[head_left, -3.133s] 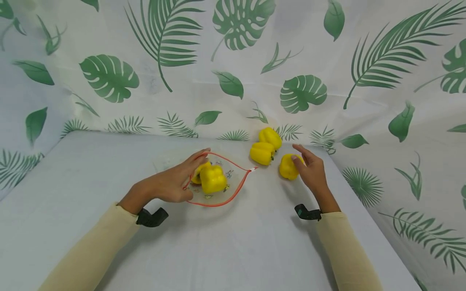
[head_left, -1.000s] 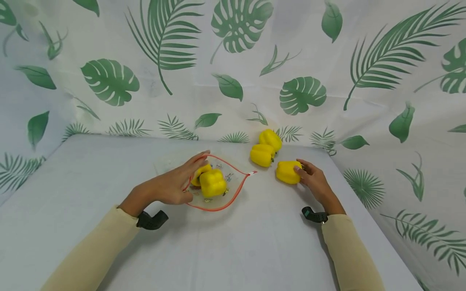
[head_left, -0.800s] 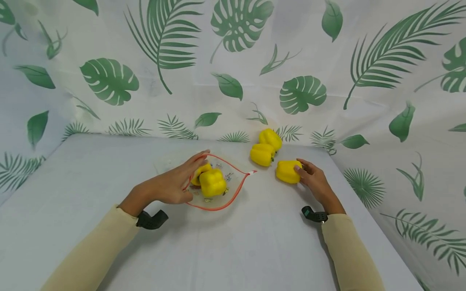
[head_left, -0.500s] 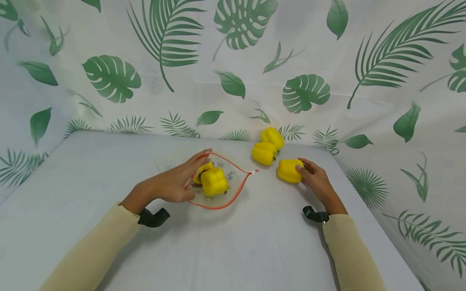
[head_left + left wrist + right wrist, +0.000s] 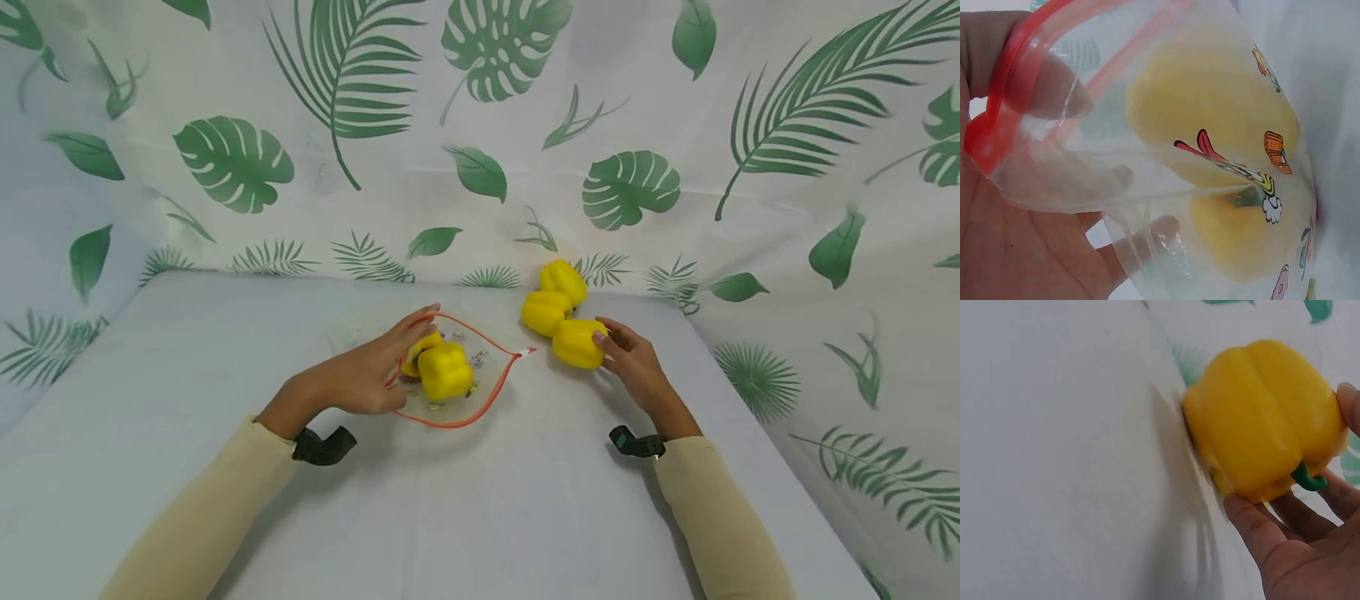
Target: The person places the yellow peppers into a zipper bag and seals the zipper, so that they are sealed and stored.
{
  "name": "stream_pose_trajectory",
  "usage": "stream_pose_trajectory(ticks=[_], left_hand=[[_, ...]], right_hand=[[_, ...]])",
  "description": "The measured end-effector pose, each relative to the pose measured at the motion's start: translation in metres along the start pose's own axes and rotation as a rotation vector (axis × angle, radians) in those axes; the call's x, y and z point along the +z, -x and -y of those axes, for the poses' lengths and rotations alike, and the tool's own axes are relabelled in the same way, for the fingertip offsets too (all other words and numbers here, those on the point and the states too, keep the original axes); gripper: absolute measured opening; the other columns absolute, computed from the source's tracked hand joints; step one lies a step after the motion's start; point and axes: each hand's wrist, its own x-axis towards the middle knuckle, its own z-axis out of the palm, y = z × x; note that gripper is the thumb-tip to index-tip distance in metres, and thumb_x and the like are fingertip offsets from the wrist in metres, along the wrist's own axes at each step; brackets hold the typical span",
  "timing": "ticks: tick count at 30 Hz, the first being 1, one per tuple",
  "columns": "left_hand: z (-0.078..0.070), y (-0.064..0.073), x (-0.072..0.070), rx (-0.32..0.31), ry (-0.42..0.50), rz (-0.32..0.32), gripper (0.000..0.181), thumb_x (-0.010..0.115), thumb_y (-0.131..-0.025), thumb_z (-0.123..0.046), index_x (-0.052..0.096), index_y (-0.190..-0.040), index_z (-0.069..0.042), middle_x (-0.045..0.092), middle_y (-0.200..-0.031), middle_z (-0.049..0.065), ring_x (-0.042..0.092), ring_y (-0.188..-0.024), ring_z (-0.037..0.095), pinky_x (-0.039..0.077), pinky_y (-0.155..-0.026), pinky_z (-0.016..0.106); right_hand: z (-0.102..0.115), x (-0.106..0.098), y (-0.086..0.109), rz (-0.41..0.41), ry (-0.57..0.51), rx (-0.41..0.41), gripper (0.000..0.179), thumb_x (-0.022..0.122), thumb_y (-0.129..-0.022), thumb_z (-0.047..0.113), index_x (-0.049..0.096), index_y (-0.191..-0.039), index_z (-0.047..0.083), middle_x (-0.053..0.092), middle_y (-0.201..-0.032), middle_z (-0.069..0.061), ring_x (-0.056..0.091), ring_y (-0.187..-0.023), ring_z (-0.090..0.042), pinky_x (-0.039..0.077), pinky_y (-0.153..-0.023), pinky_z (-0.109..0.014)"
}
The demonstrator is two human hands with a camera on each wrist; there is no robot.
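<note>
Compared with half a second ago, the right hand is bringing its yellow pepper further left, toward the clear bag. Its fingers are gripping the pepper around its stem end, the green stem pointing toward the palm. The left hand is holding the bag's red rim; two bagged peppers are lying just beside those fingers.
</note>
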Motion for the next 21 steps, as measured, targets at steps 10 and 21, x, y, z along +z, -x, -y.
stream_pose_trajectory(ticks=[10,21], left_hand=[[-0.001,0.000,-0.001,-0.004,-0.005,0.002,0.095,0.054,-0.074,-0.001,0.005,-0.156,-0.005,-0.009,-0.162,-0.003,0.004,-0.147,0.019,0.021,-0.113,0.049],[0.000,0.000,0.001,0.001,0.006,-0.007,0.096,0.055,-0.074,0.000,0.005,-0.156,-0.005,-0.008,-0.162,-0.002,0.006,-0.147,0.020,0.022,-0.112,0.049]], right_hand=[[0.018,0.018,0.018,0.024,-0.020,-0.118,0.073,0.058,-0.093,0.047,0.033,-0.152,0.012,0.040,-0.146,-0.013,0.046,-0.123,-0.026,0.047,-0.094,-0.027],[0.032,0.023,0.041,0.037,0.007,-0.259,0.070,0.058,-0.094,0.044,0.035,-0.149,0.008,0.045,-0.140,-0.014,0.053,-0.114,-0.026,0.048,-0.090,-0.023]])
